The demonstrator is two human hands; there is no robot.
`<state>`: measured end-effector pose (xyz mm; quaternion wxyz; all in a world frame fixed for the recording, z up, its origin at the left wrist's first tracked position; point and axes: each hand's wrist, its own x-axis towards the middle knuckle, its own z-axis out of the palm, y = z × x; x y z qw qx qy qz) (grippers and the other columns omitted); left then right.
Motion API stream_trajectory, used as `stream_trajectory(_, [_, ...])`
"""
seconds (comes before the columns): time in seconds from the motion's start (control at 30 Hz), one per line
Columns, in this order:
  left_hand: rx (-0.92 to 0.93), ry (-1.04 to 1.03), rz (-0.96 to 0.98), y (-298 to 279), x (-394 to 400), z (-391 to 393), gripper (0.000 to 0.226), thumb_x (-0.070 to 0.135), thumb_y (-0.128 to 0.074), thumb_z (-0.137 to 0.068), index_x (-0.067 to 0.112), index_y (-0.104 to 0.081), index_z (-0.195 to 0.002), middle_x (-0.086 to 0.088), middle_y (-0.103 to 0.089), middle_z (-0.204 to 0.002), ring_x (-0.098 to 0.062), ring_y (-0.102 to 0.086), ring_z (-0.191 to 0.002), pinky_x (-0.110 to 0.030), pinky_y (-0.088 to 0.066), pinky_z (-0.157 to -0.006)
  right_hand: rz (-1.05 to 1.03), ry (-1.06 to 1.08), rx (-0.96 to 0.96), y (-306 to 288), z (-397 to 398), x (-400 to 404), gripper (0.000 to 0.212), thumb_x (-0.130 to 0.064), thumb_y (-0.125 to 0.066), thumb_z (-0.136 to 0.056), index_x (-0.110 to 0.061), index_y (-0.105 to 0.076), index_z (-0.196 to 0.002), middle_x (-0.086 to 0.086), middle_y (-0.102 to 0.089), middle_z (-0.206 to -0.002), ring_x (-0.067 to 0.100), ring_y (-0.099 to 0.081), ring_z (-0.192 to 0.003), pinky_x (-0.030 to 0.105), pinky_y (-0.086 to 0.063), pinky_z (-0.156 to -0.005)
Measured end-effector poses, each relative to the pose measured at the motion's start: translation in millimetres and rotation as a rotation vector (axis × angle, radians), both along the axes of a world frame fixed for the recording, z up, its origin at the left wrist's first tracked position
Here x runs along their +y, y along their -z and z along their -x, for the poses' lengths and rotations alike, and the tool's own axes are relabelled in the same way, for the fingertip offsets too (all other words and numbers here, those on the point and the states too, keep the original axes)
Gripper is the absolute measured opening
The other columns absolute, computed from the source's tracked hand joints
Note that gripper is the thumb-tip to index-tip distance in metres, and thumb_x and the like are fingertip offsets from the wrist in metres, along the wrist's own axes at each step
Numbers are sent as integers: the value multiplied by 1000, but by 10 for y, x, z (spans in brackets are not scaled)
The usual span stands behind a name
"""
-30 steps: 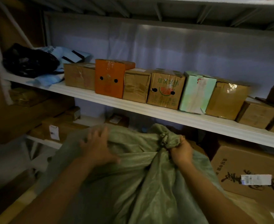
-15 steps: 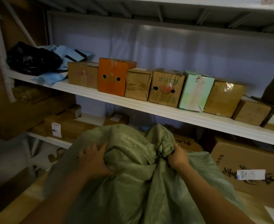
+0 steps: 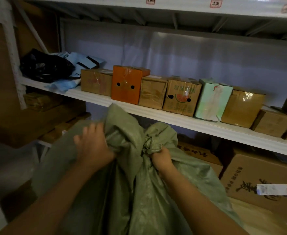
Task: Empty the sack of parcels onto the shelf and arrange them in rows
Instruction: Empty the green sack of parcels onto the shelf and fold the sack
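Note:
A large green woven sack [image 3: 139,192] fills the lower middle of the head view, its mouth bunched into a knot. My left hand [image 3: 92,146] grips a fold of the sack's cloth left of the knot. My right hand [image 3: 161,157] clutches the knotted neck from below. Just beyond the sack runs the white shelf [image 3: 181,120]. On it stand a row of parcels: a brown box [image 3: 96,81], an orange box [image 3: 126,84], another brown box [image 3: 152,93], a watermelon-print box [image 3: 180,97], a pale green box [image 3: 211,100] and more brown boxes [image 3: 242,107].
A black plastic bag [image 3: 44,67] and blue mailers [image 3: 66,83] lie at the shelf's left end. Below the shelf are large printed cartons [image 3: 258,182] on the right and flat cardboard boxes [image 3: 42,102] on the left. A white upright post [image 3: 12,53] stands at the left.
The sack's top has risen toward the shelf edge. My left hand went from lying flat on the cloth to gripping a fold; my right hand kept its hold on the knot.

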<state>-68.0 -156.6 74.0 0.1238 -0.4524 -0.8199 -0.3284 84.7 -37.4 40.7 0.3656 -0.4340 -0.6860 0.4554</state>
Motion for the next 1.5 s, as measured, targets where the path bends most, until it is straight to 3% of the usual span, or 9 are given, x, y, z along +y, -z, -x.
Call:
stream_trajectory(0.07, [63,-24,-69,-359,-38,7,81,52,-72,-67,20,-37,-133,-8,-42,-131,-28,-36,-124,-48,-28,-101,22,-63,118,-209,125,-156,26,0,-45,-96,2,-60,-117,4,-61,-110,20,-60,-94,5,-47,-76])
stream_trajectory(0.5, [729,66,-397,-1055,109,-434,86,32,-73,-49,11,-42,-126,-12,-57,-113,-28,-39,-99,-40,-26,-87,538,-280,753,-882,-11,-103,36,-23,-31,-103,-14,-54,-77,5,-62,-63,17,-52,-66,22,-50,-50])
stream_trajectory(0.73, [745,399,-53,-60,647,-1157,95,48,-81,-44,19,-42,-126,-4,-61,-115,-26,-55,-102,-43,-27,-94,775,-196,814,-78,-1105,185,89,-67,-77,-51,-11,-64,-120,21,-66,-119,38,-59,-114,51,-47,-99])
stream_trajectory(0.87, [804,540,194,71,910,-1522,82,40,-72,-70,19,-34,-140,-5,-47,-136,-29,-46,-121,-48,-26,-106,760,-225,681,59,-1500,381,67,-64,-56,-69,-12,-63,-110,18,-73,-100,32,-64,-100,42,-59,-77])
stream_trajectory(1.0, [770,506,360,248,1100,-1792,78,35,-66,-80,14,-26,-143,-9,-35,-140,-30,-34,-128,-49,-20,-109,718,-214,527,239,-1674,545,74,-47,-83,-54,-11,-62,-115,17,-72,-103,28,-71,-89,34,-60,-68])
stream_trajectory(1.2, [688,631,501,437,1149,-2085,67,33,-62,-84,10,-33,-140,-12,-36,-139,-30,-33,-125,-44,-24,-109,781,-73,467,796,-1690,744,53,-20,-62,-80,2,-54,-128,28,-64,-112,36,-62,-100,48,-51,-89])
stream_trajectory(1.3, [482,770,145,18,1055,-1980,60,40,-64,-80,18,-48,-133,-7,-39,-144,-22,-37,-125,-39,-40,-102,733,21,447,947,-1782,818,36,-21,-57,-91,-1,-60,-120,28,-63,-117,39,-63,-105,49,-54,-88])
stream_trajectory(1.4, [444,148,-366,-634,862,-1537,81,53,-69,-71,12,-45,-136,-17,-40,-145,-33,-37,-131,-57,-33,-107,750,161,317,1022,-1921,930,35,-29,-66,-86,-11,-62,-115,17,-69,-110,36,-65,-101,44,-56,-82])
stream_trajectory(1.5, [-272,-144,-105,-944,675,-830,135,72,-74,-45,24,-6,-151,-9,-6,-159,-33,-8,-146,-61,-10,-114,798,221,188,1054,-1985,1005,43,-32,-72,-80,-15,-59,-117,12,-66,-111,32,-60,-101,38,-52,-78])
